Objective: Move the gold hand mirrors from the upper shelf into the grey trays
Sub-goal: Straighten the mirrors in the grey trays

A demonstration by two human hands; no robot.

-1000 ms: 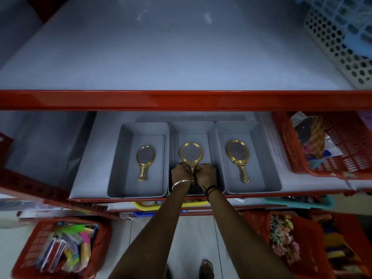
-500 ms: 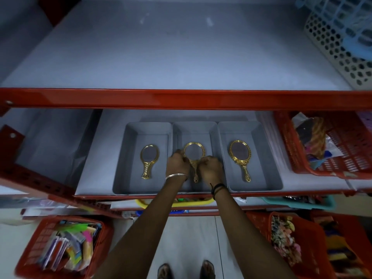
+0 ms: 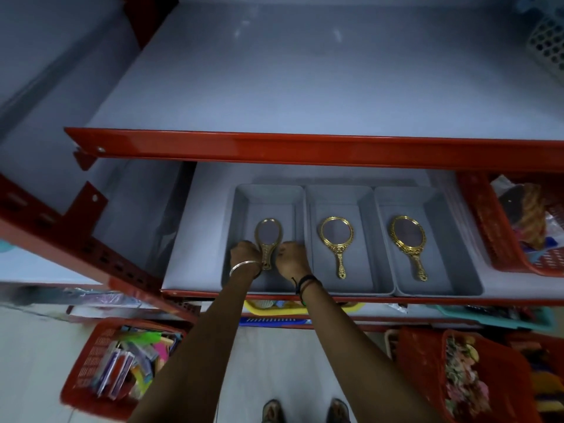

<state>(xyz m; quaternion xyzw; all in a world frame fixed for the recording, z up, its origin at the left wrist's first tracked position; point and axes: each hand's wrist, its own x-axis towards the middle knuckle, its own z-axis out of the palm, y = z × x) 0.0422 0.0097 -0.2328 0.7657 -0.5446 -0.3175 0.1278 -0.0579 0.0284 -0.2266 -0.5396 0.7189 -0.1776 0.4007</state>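
Three grey trays stand side by side on the lower shelf, one gold hand mirror lying flat in each. My left hand (image 3: 244,256) and my right hand (image 3: 291,257) are curled on either side of the handle of the left mirror (image 3: 268,235) in the left tray (image 3: 236,227). My fingertips are hidden under my knuckles. The middle mirror (image 3: 336,236) lies alone in the middle tray (image 3: 338,193). In the right tray (image 3: 445,239) the right mirror (image 3: 407,239) also lies alone. The upper shelf (image 3: 305,87) shows no mirrors.
The upper shelf's red front edge (image 3: 305,148) overhangs the trays. A red basket (image 3: 488,239) stands right of the trays and a white perforated basket (image 3: 546,47) at the top right. A slanted red bracket (image 3: 91,242) is at left. Red baskets (image 3: 88,364) (image 3: 427,361) sit on the floor.
Both hands have left the middle mirror's handle and moved left to the left mirror's handle. The view has shifted, so the trays now sit further right.
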